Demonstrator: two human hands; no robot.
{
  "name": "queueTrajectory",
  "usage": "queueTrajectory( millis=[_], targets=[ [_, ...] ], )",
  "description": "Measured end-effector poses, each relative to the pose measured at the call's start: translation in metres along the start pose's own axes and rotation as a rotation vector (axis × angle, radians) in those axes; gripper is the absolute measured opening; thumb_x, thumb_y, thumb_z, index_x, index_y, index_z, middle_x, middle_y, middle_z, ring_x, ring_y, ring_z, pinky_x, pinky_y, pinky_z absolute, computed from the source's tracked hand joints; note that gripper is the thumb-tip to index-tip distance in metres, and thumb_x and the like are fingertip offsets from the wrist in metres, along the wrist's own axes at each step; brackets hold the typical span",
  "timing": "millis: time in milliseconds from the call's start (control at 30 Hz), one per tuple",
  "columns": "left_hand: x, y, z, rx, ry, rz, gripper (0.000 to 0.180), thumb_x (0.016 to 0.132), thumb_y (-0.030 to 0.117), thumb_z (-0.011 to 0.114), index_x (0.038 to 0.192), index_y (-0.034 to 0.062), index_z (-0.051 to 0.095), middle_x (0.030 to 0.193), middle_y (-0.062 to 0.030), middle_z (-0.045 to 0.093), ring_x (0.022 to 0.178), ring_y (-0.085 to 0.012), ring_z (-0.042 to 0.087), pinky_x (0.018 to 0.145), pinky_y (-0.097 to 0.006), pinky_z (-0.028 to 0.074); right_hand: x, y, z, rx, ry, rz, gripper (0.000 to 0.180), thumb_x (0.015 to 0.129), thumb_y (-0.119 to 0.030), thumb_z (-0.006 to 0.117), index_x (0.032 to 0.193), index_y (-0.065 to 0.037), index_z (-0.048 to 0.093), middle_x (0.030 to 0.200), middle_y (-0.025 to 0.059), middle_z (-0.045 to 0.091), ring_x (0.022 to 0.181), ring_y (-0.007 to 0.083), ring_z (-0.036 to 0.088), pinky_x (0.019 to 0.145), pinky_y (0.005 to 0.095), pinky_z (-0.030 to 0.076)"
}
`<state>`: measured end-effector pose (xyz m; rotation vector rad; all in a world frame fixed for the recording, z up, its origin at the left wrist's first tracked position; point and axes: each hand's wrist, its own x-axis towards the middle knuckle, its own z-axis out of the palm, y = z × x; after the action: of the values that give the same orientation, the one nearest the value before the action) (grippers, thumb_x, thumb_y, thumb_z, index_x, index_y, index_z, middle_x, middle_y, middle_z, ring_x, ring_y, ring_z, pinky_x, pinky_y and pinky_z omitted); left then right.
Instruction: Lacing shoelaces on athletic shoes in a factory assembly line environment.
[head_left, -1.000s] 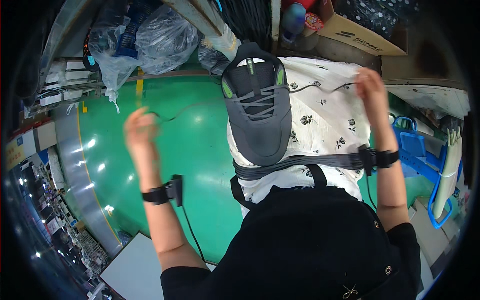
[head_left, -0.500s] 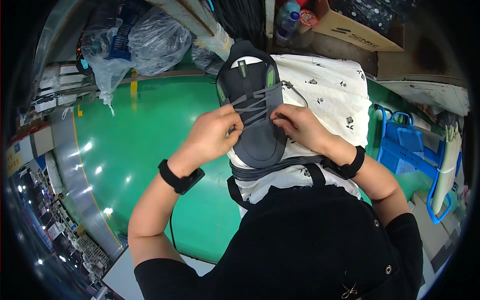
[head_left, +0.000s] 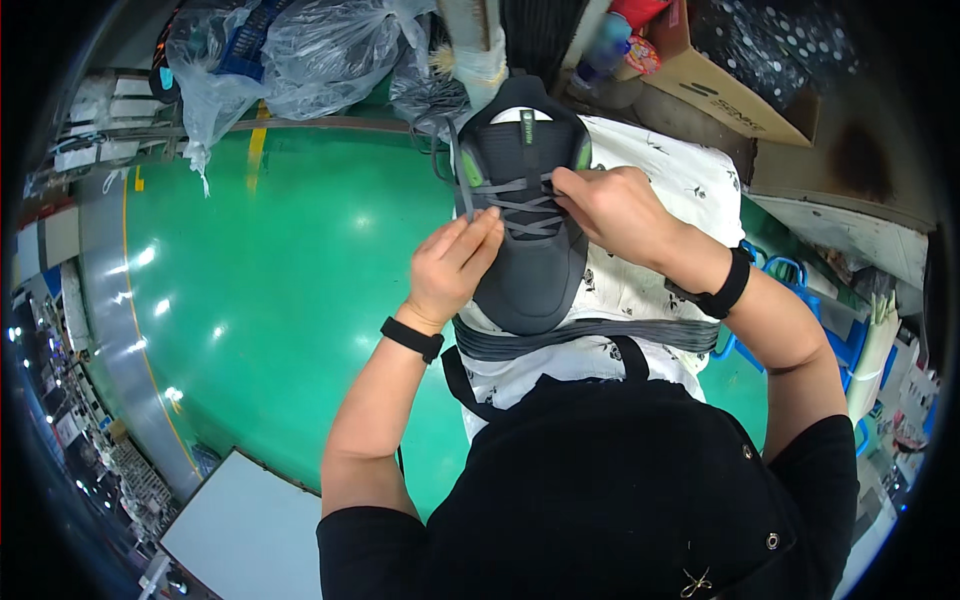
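The shoe (head_left: 527, 215) is lying on the lap, on a white patterned cloth (head_left: 650, 280), and it is being laced. One lace (head_left: 462, 180) end is pinched by the left hand (head_left: 455, 265), while the right hand (head_left: 610, 205) is closed on the crossings near the tongue. Next, the lace probably must be pulled tight evenly.

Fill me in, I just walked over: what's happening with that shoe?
A person is lacing a dark grey sneaker with green accents that rests on a white patterned cloth over their lap. The left hand pinches a grey lace at the shoe's left side, and the right hand grips the crossed laces near the top eyelets. Clear plastic bags and a cardboard box lie beyond on the green floor.
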<state>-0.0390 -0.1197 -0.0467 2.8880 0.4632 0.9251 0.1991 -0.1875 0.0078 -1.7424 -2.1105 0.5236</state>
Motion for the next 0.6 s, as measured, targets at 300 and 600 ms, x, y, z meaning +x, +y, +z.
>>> queueTrajectory(
  millis=[300, 600],
  targets=[
    [-0.02, 0.019, 0.001, -0.238, -0.06, -0.238, 0.044, 0.076, -0.005, 0.058, 0.119, 0.0084, 0.063, 0.128, -0.0039, 0.058, 0.106, -0.0203, 0.064, 0.086, -0.028, 0.055, -0.021, 0.02, -0.025, 0.081, -0.158, 0.044, 0.01, 0.088, -0.014, 0.059, 0.09, -0.006, 0.053, 0.073, 0.0128, 0.064, 0.069, 0.033, 0.063, 0.058, 0.0424, 0.046],
    [-0.007, 0.006, -0.013, -0.912, 0.115, -0.695, 0.036, 0.088, -0.009, 0.049, 0.118, 0.0032, 0.063, 0.109, -0.0112, 0.066, 0.093, -0.0191, 0.066, 0.081, -0.029, 0.053, -0.026, 0.011, 0.001, 0.245, 0.07, 0.159, 0.011, 0.089, -0.013, 0.062, 0.089, -0.006, 0.054, 0.068, 0.0114, 0.059, 0.06, 0.0302, 0.058, 0.055, 0.0368, 0.045]
  ],
)
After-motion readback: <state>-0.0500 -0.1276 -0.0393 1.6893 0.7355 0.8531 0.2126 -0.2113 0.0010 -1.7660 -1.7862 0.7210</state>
